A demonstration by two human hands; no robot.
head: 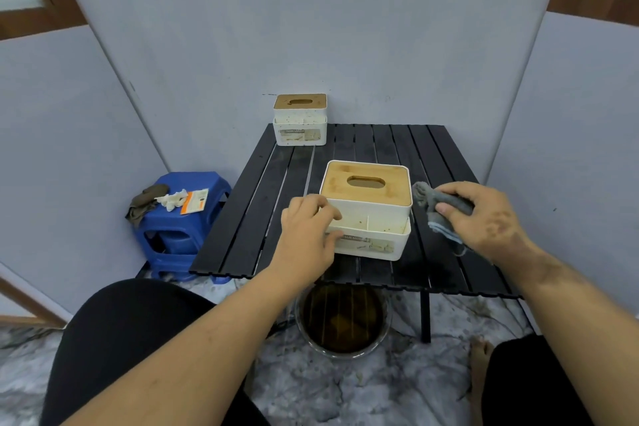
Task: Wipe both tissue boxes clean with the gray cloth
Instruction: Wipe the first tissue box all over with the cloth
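Note:
A white tissue box with a wooden lid (367, 204) stands near the front of the black slatted table (262, 211). My left hand (306, 235) grips its left side, thumb on the front and fingers curled on the edge. My right hand (484, 218) holds the gray cloth (439, 207) bunched just right of this box, close to its right wall. A second white tissue box (300, 120), speckled with dirt, sits at the table's far left corner.
A blue plastic stool (179, 228) left of the table carries a brown rag, crumpled tissue and an orange packet. Under the table's front edge stands a bucket of murky brown water (342, 322). Gray walls close in behind and on both sides.

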